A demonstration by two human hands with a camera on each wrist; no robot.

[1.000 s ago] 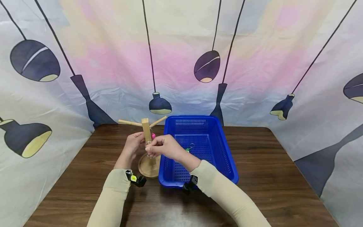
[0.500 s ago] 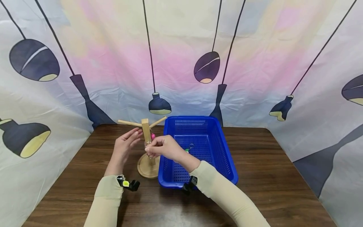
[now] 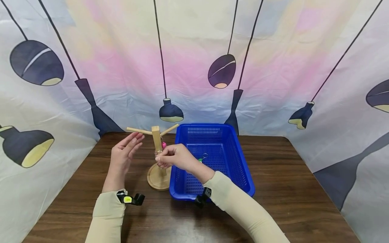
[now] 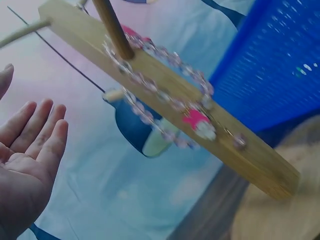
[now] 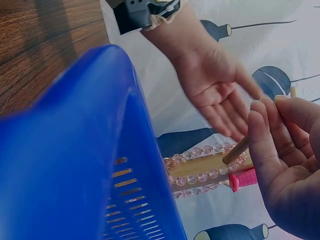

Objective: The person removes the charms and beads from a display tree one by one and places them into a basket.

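A wooden peg stand (image 3: 157, 138) rises from a round base (image 3: 158, 182) left of the basket. Bracelets of clear pink beads (image 4: 145, 82) hang around its front peg (image 4: 114, 30), with a pink-and-white charm (image 4: 201, 125) against the post. My right hand (image 3: 177, 156) is at that front peg, thumb and fingertips closed together at the peg's end in the right wrist view. A bright pink item (image 5: 243, 180) hangs beside the post, partly hidden by my right hand. My left hand (image 3: 123, 155) is held in the air left of the stand, fingers extended, palm bare.
A blue perforated basket (image 3: 243, 165) stands right of the stand, under my right forearm. Inside it lies a key ring (image 3: 205, 155) with a green piece (image 3: 200, 159), partly covered by my wrist. A patterned cloth (image 3: 194, 67) hangs behind the dark wooden table (image 3: 279, 189).
My left hand has left the stand's post and moved left, its fingers straightening. My right hand has stayed at the front peg. The stand and basket have not moved.
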